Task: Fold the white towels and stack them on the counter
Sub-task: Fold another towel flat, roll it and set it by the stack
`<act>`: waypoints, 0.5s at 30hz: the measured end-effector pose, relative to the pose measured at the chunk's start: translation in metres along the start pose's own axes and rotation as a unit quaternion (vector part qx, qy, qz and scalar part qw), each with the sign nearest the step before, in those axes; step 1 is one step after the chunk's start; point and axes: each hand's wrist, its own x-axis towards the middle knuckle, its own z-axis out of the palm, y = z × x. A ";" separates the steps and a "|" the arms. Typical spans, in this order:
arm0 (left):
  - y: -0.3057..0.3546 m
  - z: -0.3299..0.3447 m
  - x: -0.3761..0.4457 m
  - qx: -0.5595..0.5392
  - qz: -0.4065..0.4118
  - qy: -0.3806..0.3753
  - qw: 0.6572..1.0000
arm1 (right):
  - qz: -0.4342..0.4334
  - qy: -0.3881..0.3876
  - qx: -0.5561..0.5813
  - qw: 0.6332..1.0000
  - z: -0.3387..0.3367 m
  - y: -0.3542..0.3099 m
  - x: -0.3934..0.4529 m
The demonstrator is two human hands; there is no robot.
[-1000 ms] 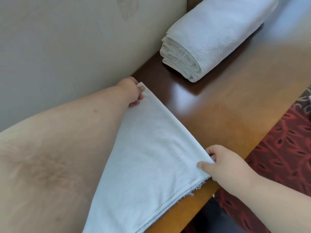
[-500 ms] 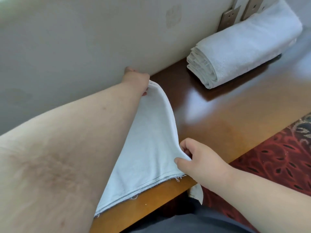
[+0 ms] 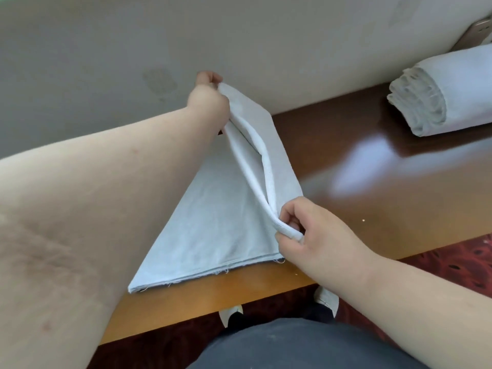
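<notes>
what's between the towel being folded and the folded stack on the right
In the head view, only bare glossy wooden counter separates the held towel from the folded towel stack.

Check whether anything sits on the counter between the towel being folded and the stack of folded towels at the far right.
Nothing visible does. Both hands, left and right, pinch the lifted edge of the towel. Between it and the folded stack the frame shows only bare, glossy counter.

A towel [image 3: 213, 225] lies on the counter [image 3: 372, 187] before the wall [image 3: 239, 35]; folded towels [image 3: 447, 102] rest far right, well apart.
</notes>
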 end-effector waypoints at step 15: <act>-0.051 -0.142 0.047 -0.161 -0.102 -0.024 0.981 | -0.095 -0.065 -0.147 0.982 0.117 -0.118 0.048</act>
